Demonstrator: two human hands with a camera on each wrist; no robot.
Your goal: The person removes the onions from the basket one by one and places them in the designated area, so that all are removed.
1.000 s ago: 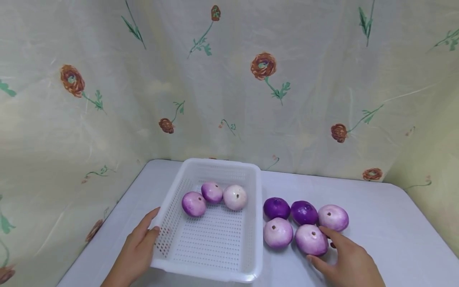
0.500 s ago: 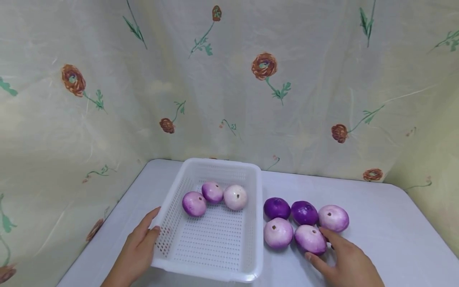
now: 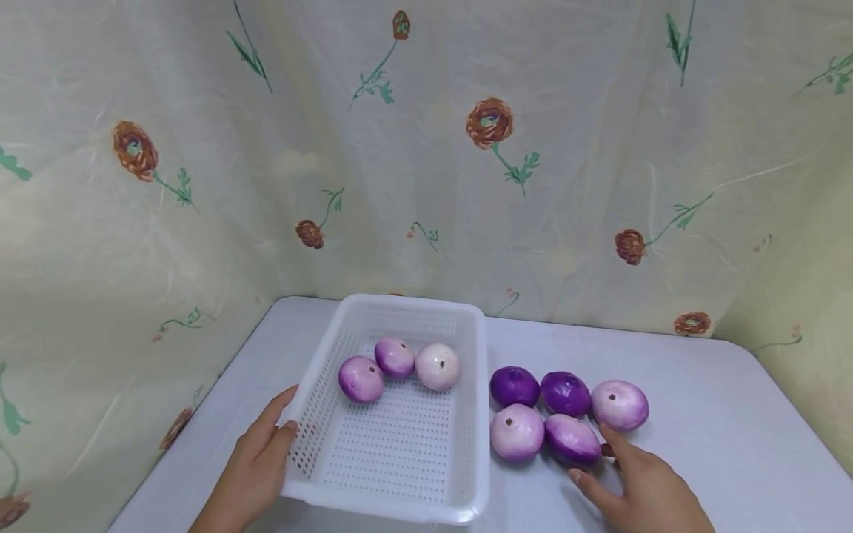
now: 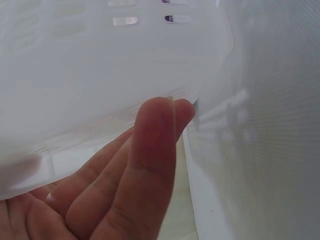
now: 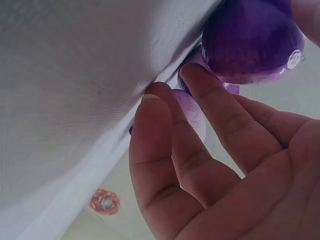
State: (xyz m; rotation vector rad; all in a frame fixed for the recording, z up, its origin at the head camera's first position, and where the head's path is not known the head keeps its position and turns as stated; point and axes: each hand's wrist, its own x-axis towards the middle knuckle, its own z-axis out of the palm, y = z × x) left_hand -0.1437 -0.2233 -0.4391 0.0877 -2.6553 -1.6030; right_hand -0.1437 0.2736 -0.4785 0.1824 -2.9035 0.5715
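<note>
In the head view my left hand [image 3: 249, 463] grips the left side of a white perforated plastic basket [image 3: 386, 507], and the left wrist view has the thumb and fingers at its edge [image 4: 165, 95]. Three purple-and-white onions [image 3: 437, 366] lie at the back inside it. My right hand [image 3: 643, 481] is low beside the nearest right onion [image 3: 573, 440] of a group on the table, fingers loosely bent and fingertips right by its side. That onion is tilted, its deep purple side [image 5: 250, 40] facing the hand. Nothing is held between the right fingers.
Two dark purple onions [image 3: 514, 386] and two paler onions [image 3: 517, 433] sit close around the tilted one, right of the basket. A white cloth covers the table [image 3: 726, 414]. A flowered curtain [image 3: 426, 163] hangs behind and along both sides.
The onion by my right hand has rolled a little left, its stem mark turning out of sight. The right fingers have come away from it slightly. The left hand and basket stay put.
</note>
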